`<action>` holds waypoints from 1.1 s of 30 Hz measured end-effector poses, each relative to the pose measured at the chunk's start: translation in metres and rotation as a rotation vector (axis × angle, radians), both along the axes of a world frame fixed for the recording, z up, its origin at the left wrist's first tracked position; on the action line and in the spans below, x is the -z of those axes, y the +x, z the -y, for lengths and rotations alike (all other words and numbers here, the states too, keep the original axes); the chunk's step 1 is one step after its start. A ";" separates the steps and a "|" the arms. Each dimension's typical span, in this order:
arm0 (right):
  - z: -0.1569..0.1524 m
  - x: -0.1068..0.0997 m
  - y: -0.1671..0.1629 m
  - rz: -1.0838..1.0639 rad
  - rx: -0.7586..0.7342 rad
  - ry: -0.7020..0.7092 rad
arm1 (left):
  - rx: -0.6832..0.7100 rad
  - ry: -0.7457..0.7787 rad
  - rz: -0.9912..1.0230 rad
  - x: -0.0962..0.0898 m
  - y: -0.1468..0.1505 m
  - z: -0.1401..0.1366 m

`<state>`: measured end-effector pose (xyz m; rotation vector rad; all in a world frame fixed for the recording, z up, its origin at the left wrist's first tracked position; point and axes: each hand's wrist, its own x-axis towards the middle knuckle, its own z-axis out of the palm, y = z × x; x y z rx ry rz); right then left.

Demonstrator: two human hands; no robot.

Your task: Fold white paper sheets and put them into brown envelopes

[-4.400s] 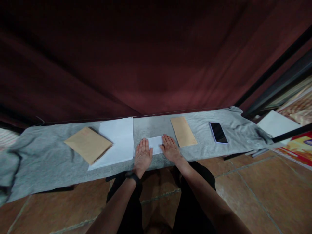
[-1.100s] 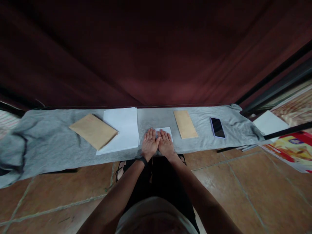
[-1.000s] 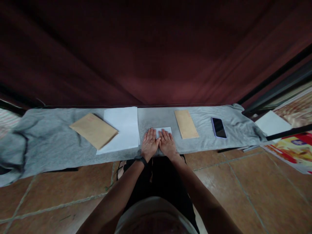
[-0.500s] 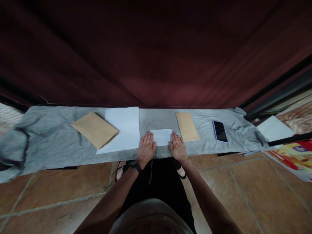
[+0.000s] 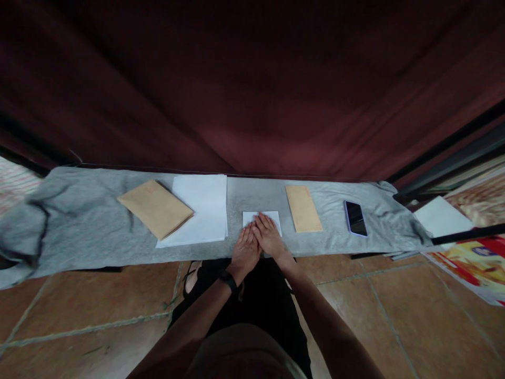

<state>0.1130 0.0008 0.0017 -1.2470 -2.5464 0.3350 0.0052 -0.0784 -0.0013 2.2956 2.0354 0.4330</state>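
A small folded white sheet of paper lies on the grey cloth in front of me. My left hand rests flat across its near left part, fingers stretched out. Beside it, my right hand presses flat on the middle of the paper, its fingers extended and touching or slightly overlapping the left fingers. Both palms face down, and the paper's near middle is hidden beneath them. To the right of the hands lies a single brown envelope.
A stack of white paper lies to the left, partly under a pile of brown envelopes. Farther right is a smartphone. The grey cloth covers a narrow bench, with a dark red curtain behind it.
Both hands have moved inward from the paper's left and right ends and now meet over its middle. The paper and envelopes stay in place.
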 end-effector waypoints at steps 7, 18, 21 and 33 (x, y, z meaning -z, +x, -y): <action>-0.005 0.009 0.033 0.069 0.083 0.074 | -0.008 -0.002 0.003 -0.005 -0.019 0.001; 0.004 0.002 0.067 0.056 -0.028 0.104 | 0.148 -0.159 -0.042 -0.035 -0.028 -0.022; 0.005 -0.005 0.069 0.048 -0.052 0.112 | 0.135 -0.155 -0.053 -0.043 -0.025 -0.021; -0.018 -0.060 0.063 -0.517 0.166 -0.149 | -0.126 -0.035 0.494 -0.113 -0.063 -0.053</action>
